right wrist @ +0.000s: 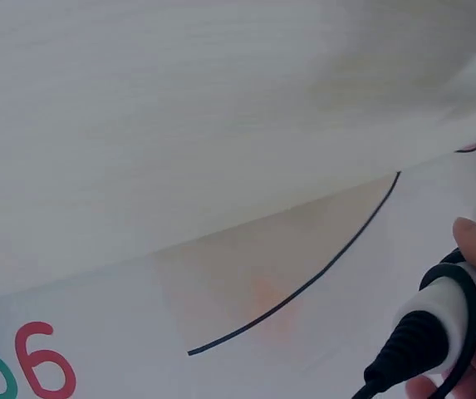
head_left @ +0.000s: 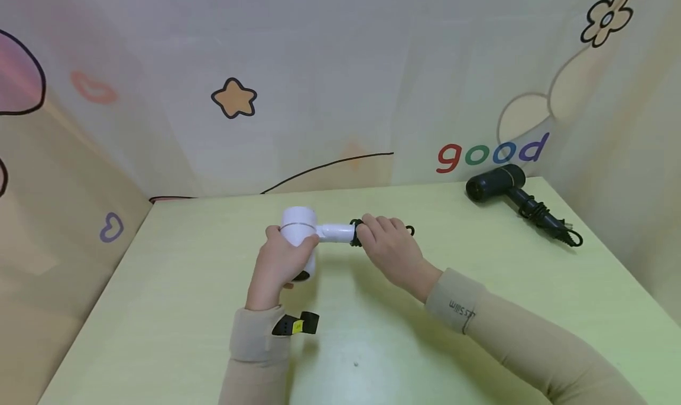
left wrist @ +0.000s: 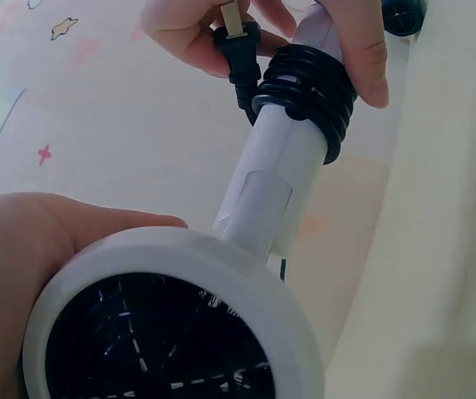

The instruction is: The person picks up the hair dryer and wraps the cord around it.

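A white hair dryer point(head_left: 298, 217) is held in both hands over the table, its handle pointing right. My left hand point(head_left: 280, 257) grips the barrel, the thumb lying along its side near the handle joint. In the left wrist view the dark grille point(left wrist: 163, 341) at one end of the barrel faces the camera. My right hand point(head_left: 391, 245) holds the handle point(head_left: 337, 233) toward its far end, where a black cord point(left wrist: 308, 91) is wound round it. The plug point(left wrist: 239, 50) sticks out beside the coils. In the right wrist view, the cord's ribbed sleeve point(right wrist: 412, 349) leaves the handle end.
A black hair dryer point(head_left: 495, 183) lies at the table's back right, its cord bundled round the handle. The pale green table point(head_left: 186, 310) meets a printed cloth backdrop point(head_left: 330, 68) at the back and sides. A tiny speck point(head_left: 356, 364) lies near the front.
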A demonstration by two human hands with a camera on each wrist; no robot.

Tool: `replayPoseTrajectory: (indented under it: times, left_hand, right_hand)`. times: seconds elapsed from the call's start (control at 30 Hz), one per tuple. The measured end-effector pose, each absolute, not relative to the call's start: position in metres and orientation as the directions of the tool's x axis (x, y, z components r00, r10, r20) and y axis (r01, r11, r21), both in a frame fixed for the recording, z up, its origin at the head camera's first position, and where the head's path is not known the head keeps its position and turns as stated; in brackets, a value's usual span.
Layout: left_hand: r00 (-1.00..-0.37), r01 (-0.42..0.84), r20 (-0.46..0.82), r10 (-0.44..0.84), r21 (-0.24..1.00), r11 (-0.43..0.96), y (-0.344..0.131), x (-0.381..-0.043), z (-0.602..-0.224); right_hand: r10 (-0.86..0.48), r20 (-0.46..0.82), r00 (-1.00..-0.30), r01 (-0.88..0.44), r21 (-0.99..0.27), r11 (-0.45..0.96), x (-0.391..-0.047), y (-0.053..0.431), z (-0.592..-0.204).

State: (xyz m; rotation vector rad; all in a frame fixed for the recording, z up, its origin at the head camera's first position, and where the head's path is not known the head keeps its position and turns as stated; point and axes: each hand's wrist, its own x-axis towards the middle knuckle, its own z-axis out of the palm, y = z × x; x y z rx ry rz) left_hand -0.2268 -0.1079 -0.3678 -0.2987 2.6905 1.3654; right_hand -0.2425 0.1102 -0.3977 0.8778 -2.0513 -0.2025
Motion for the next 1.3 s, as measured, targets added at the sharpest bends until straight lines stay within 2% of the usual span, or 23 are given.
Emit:
replayPoseTrajectory:
  times: [0.07, 0.23, 0.3, 0.37, 0.4, 0.47, 0.57, 0.63, 0.7, 0.73, 0.8, 0.9, 1.0, 1.13, 1.3]
  left_hand:
    - [-0.972, -0.233, -0.207, -0.111, 0.785, 0.575, -0.108, -0.227, -0.370]
    - [-0.969, -0.228, -0.245, -0.039, 0.814, 0.535, -0.110, -0.227, -0.370]
    - [-0.969, -0.206, -0.247, 0.023, 0.853, 0.480, -0.113, -0.226, -0.367]
    - [-0.969, -0.176, -0.230, 0.091, 0.900, 0.399, -0.114, -0.226, -0.363]
    - [-0.969, -0.159, -0.215, 0.124, 0.921, 0.356, -0.114, -0.225, -0.360]
    - [-0.967, -0.127, -0.182, 0.178, 0.950, 0.284, -0.113, -0.224, -0.354]
    - [-0.970, -0.086, -0.137, 0.200, 0.966, 0.245, -0.110, -0.221, -0.347]
    - [-0.973, -0.074, -0.124, 0.195, 0.966, 0.249, -0.109, -0.219, -0.345]
    - [-0.976, -0.069, -0.120, 0.182, 0.963, 0.262, -0.109, -0.218, -0.345]
    - [-0.977, -0.070, -0.120, 0.178, 0.961, 0.266, -0.109, -0.218, -0.345]
    - [-0.976, -0.078, -0.128, 0.174, 0.959, 0.271, -0.109, -0.218, -0.347]
    - [-0.974, -0.087, -0.140, 0.177, 0.956, 0.279, -0.109, -0.218, -0.350]
    - [-0.973, -0.086, -0.143, 0.180, 0.953, 0.291, -0.108, -0.219, -0.353]
    - [-0.973, -0.085, -0.145, 0.181, 0.950, 0.301, -0.106, -0.219, -0.356]
    - [-0.972, -0.077, -0.142, 0.189, 0.947, 0.313, -0.102, -0.222, -0.356]
  right_hand:
    - [-0.667, 0.656, -0.353, -0.521, 0.454, 0.722, -0.243, 0.113, -0.400]
    - [-0.692, 0.675, -0.256, -0.567, 0.474, 0.673, -0.247, 0.123, -0.400]
    - [-0.691, 0.680, -0.246, -0.607, 0.448, 0.657, -0.249, 0.132, -0.399]
    - [-0.667, 0.696, -0.265, -0.657, 0.376, 0.654, -0.250, 0.143, -0.399]
    - [-0.647, 0.704, -0.293, -0.674, 0.328, 0.662, -0.249, 0.149, -0.399]
    - [-0.582, 0.710, -0.397, -0.698, 0.178, 0.694, -0.245, 0.162, -0.398]
    - [-0.415, 0.673, -0.612, -0.647, -0.125, 0.752, -0.238, 0.180, -0.396]
    - [-0.266, 0.574, -0.774, -0.538, -0.375, 0.755, -0.236, 0.192, -0.394]
    - [-0.122, 0.428, -0.895, -0.380, -0.592, 0.711, -0.239, 0.206, -0.393]
    - [-0.061, 0.328, -0.943, -0.281, -0.683, 0.675, -0.241, 0.213, -0.393]
    - [0.034, 0.130, -0.991, -0.084, -0.797, 0.598, -0.245, 0.226, -0.392]
    - [0.084, -0.114, -0.990, 0.140, -0.876, 0.462, -0.253, 0.243, -0.397]
    - [0.079, -0.267, -0.961, 0.278, -0.911, 0.304, -0.259, 0.257, -0.404]
    - [0.054, -0.400, -0.915, 0.403, -0.907, 0.125, -0.264, 0.272, -0.411]
    - [0.023, -0.473, -0.881, 0.473, -0.881, -0.003, -0.266, 0.287, -0.412]
